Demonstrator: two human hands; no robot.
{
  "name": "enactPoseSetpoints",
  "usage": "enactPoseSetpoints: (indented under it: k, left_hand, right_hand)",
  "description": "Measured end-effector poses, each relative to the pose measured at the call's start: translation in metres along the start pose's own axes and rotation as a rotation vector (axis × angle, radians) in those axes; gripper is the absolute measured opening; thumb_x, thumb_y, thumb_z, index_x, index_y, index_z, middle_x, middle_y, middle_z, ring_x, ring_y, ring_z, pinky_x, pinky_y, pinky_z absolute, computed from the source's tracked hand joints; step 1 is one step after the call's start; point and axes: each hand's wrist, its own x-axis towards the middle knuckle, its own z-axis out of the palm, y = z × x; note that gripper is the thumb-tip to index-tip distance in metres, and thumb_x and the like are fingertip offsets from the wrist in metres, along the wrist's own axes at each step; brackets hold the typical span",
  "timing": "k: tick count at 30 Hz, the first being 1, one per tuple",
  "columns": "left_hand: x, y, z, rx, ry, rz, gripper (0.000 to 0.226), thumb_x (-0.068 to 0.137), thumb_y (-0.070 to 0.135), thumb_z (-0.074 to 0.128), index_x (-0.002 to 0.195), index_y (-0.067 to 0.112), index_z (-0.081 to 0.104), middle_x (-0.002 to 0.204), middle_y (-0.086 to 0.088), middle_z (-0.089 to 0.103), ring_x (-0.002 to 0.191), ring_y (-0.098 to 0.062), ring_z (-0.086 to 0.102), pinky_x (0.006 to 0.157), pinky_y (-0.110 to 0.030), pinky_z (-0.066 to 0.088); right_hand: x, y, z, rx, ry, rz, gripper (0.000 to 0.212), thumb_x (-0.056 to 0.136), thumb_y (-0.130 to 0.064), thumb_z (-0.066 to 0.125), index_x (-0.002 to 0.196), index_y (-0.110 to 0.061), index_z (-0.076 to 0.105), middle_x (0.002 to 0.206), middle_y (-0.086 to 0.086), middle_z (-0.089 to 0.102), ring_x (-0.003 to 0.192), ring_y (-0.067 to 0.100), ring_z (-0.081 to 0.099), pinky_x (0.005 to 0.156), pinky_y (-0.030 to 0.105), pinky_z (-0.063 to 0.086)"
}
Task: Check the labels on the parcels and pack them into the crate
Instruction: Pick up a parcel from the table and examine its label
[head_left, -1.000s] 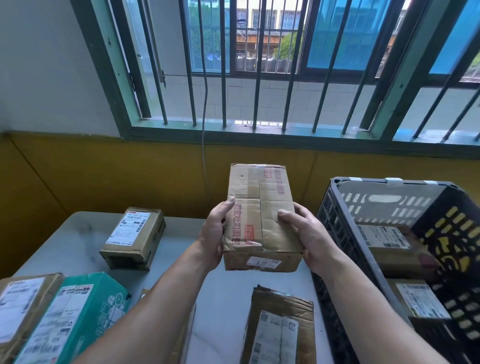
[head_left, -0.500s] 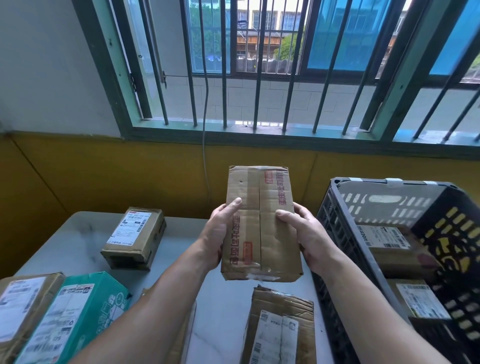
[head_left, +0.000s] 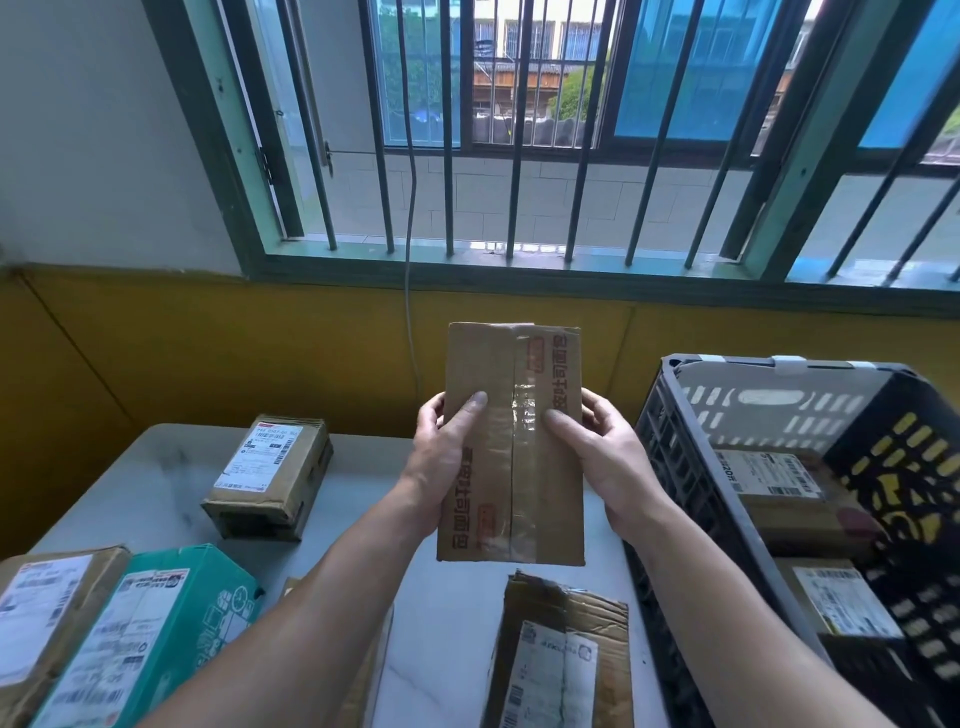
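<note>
I hold a brown cardboard parcel (head_left: 511, 441) upright in front of me above the table, its taped face with red print towards me. My left hand (head_left: 441, 457) grips its left edge, thumb on the front. My right hand (head_left: 597, 457) grips the right edge the same way. No shipping label shows on the face I see. The dark plastic crate (head_left: 670, 415) stands at the right and holds two labelled brown parcels (head_left: 774, 483), (head_left: 841, 597).
On the grey table (head_left: 135, 483) lie a small labelled brown box (head_left: 270, 475), a teal box (head_left: 150, 629), a brown box (head_left: 41, 608) at the far left and a torn brown parcel (head_left: 561, 654) near me. A barred window and yellow wall are behind.
The parcel has been tilted up towards me: its near end face with a small label no longer shows, and the taped face stands almost flat to the camera.
</note>
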Motion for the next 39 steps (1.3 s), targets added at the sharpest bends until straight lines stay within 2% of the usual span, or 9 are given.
enactPoseSetpoints:
  k: [4, 9, 15, 19, 23, 28, 32, 35, 39]
  left_hand:
    - [0.0011, -0.0023, -0.0012, 0.035, 0.032, 0.023, 0.064, 0.097, 0.044, 0.063, 0.151, 0.023, 0.036, 0.121, -0.006, 0.071, 0.098, -0.020, 0.074, 0.066, -0.031, 0.060]
    - [0.0030, -0.0045, 0.0002, 0.102, 0.070, 0.041, 0.066, 0.093, 0.062, 0.059, 0.145, 0.024, 0.043, 0.116, -0.001, 0.070, 0.103, -0.019, 0.069, 0.073, -0.036, 0.054]
    - [0.0031, -0.0092, -0.0014, 0.119, 0.037, 0.104, 0.067, 0.094, 0.057, 0.061, 0.152, 0.034, 0.037, 0.122, 0.001, 0.070, 0.109, -0.020, 0.068, 0.077, -0.037, 0.055]
    - [0.0022, -0.0083, -0.0006, 0.112, 0.037, 0.117, 0.065, 0.091, 0.064, 0.058, 0.146, 0.034, 0.039, 0.120, 0.002, 0.069, 0.108, -0.019, 0.068, 0.076, -0.036, 0.053]
    - [0.0015, -0.0054, 0.0006, 0.102, 0.055, 0.099, 0.087, 0.075, 0.087, 0.051, 0.139, 0.029, 0.046, 0.121, 0.000, 0.069, 0.112, -0.019, 0.066, 0.079, -0.036, 0.052]
    - [-0.0001, -0.0077, 0.0019, 0.097, 0.026, 0.144, 0.093, 0.073, 0.087, 0.037, 0.149, 0.034, 0.038, 0.135, 0.005, 0.061, 0.120, -0.015, 0.060, 0.097, -0.043, 0.048]
    - [-0.0035, -0.0041, 0.0043, 0.064, 0.004, 0.146, 0.096, 0.074, 0.091, 0.036, 0.153, 0.036, 0.035, 0.134, 0.012, 0.057, 0.113, -0.005, 0.056, 0.085, -0.030, 0.044]
    - [-0.0029, -0.0039, 0.0021, 0.047, -0.015, 0.123, 0.082, 0.088, 0.076, 0.046, 0.154, 0.031, 0.034, 0.130, 0.011, 0.060, 0.114, -0.007, 0.057, 0.087, -0.033, 0.047]
    - [-0.0016, -0.0058, 0.0006, 0.027, 0.001, 0.102, 0.079, 0.078, 0.059, 0.051, 0.147, 0.024, 0.038, 0.123, 0.006, 0.062, 0.114, -0.008, 0.058, 0.095, -0.039, 0.049]
  right_hand:
    - [-0.0007, -0.0012, 0.0006, -0.001, 0.037, -0.030, 0.054, 0.093, -0.026, 0.072, 0.142, -0.025, 0.051, 0.126, -0.006, 0.066, 0.110, 0.007, 0.066, 0.072, 0.017, 0.058]
    - [-0.0015, 0.0005, 0.0021, -0.006, 0.037, -0.054, 0.042, 0.092, -0.022, 0.072, 0.131, -0.026, 0.056, 0.117, -0.013, 0.066, 0.101, -0.003, 0.065, 0.065, 0.009, 0.053]
    - [-0.0023, 0.0008, 0.0031, -0.015, 0.044, -0.064, 0.037, 0.092, -0.019, 0.072, 0.122, -0.031, 0.056, 0.111, -0.014, 0.067, 0.091, -0.010, 0.067, 0.064, 0.008, 0.052]
    - [-0.0042, -0.0026, 0.0059, -0.004, 0.055, -0.066, 0.039, 0.090, -0.033, 0.072, 0.125, -0.032, 0.055, 0.111, -0.017, 0.066, 0.101, -0.004, 0.064, 0.065, 0.006, 0.051]
    - [-0.0039, -0.0041, 0.0064, -0.032, 0.085, -0.068, 0.034, 0.092, -0.036, 0.069, 0.124, -0.032, 0.055, 0.112, -0.014, 0.066, 0.106, 0.002, 0.063, 0.070, 0.015, 0.056]
    - [-0.0031, -0.0045, 0.0062, -0.022, 0.098, -0.065, 0.038, 0.094, -0.031, 0.069, 0.130, -0.030, 0.059, 0.116, -0.010, 0.070, 0.107, 0.007, 0.066, 0.075, 0.019, 0.057]
    - [-0.0033, -0.0018, 0.0064, -0.033, 0.109, -0.077, 0.034, 0.097, -0.029, 0.066, 0.130, -0.033, 0.058, 0.115, -0.013, 0.070, 0.110, 0.010, 0.066, 0.082, 0.026, 0.058]
    - [-0.0037, -0.0004, 0.0066, -0.059, 0.134, -0.091, 0.036, 0.100, -0.028, 0.061, 0.135, -0.033, 0.058, 0.113, -0.018, 0.069, 0.110, 0.007, 0.065, 0.081, 0.024, 0.057]
    - [-0.0014, 0.0003, 0.0055, -0.091, 0.231, -0.098, 0.035, 0.100, -0.027, 0.061, 0.134, -0.036, 0.060, 0.129, -0.005, 0.066, 0.120, 0.017, 0.061, 0.097, 0.044, 0.055]
